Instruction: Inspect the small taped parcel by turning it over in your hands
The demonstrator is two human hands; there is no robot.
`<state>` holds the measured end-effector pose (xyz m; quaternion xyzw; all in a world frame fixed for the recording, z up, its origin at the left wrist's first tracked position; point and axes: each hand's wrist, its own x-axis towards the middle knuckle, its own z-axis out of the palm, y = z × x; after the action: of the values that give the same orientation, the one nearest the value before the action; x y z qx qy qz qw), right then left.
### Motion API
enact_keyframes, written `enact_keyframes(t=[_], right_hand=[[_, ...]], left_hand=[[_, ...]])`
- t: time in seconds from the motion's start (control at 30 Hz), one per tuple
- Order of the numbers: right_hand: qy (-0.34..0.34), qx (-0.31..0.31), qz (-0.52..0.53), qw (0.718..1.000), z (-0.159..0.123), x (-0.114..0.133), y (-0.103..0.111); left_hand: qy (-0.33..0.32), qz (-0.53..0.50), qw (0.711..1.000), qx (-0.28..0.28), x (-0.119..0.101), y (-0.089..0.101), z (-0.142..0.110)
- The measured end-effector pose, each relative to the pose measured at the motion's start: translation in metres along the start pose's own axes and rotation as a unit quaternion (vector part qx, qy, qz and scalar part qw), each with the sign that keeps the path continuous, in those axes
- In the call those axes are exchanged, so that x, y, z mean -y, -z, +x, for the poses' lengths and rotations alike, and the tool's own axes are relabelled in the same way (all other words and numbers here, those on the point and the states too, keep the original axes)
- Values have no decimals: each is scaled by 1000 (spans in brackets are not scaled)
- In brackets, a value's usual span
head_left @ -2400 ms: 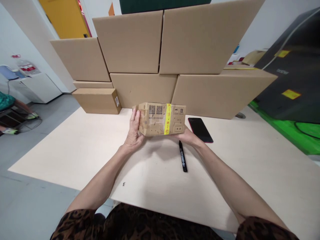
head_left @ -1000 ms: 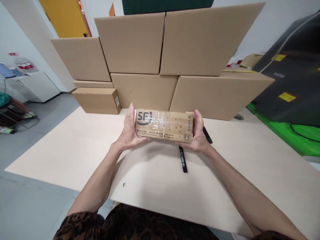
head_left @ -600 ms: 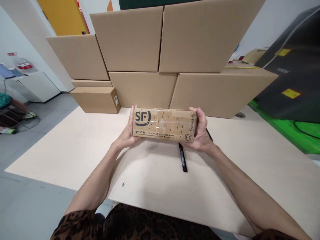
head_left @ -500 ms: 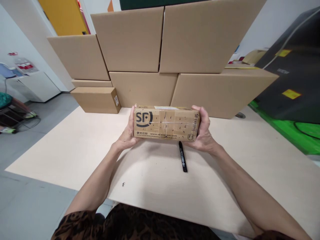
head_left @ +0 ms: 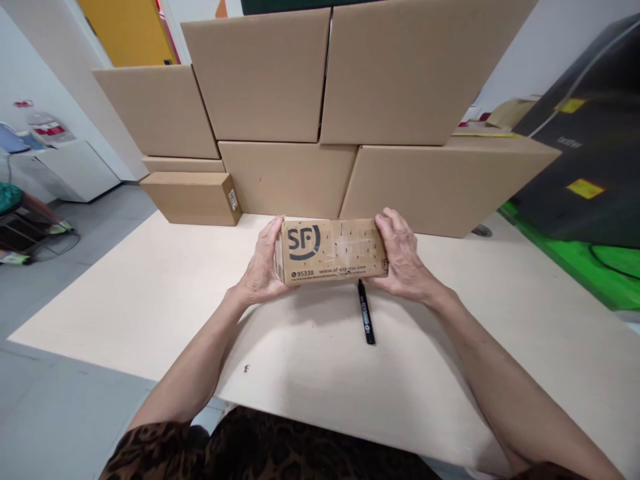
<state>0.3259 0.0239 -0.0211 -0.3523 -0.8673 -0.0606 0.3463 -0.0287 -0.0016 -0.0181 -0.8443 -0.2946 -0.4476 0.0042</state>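
Note:
A small brown parcel (head_left: 333, 252) with a dark printed logo and clear tape is held a little above the pale table (head_left: 150, 293), its long printed side facing me. My left hand (head_left: 263, 267) grips its left end. My right hand (head_left: 403, 257) wraps over its right end, fingers on top. A black marker (head_left: 367, 319) lies on the table just below the parcel, pointing toward me. The phone seen earlier is hidden behind my right hand.
Several large cardboard boxes (head_left: 320, 113) are stacked as a wall at the table's far edge, with a smaller box (head_left: 193, 198) at their left. A green and black surface (head_left: 590, 200) lies to the right. A white cabinet (head_left: 75, 170) stands far left.
The parcel has been turned from its taped label side to the logo side. Both hands then shifted it slightly right and lower, my right hand closing over its end.

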Motion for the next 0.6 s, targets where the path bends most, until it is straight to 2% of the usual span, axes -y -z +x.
enact_keyframes(t=[0.1,0.2,0.37,0.5,0.6], right_hand=[[32,-3,-44,998,3,14,4],[52,-20,-43,997,4,24,3],[76,-79,-2,994,1,15,-3],[84,-121,53,988,0,5,-5],[74,-132,97,984,-1,1,-6]], left_hand=[[-41,22,999,-10,-10,-4,3],[-68,36,997,-15,-20,-10,5],[-85,77,993,-6,-14,-8,3],[-40,80,996,5,2,1,0],[18,15,1000,-16,10,3,0]])
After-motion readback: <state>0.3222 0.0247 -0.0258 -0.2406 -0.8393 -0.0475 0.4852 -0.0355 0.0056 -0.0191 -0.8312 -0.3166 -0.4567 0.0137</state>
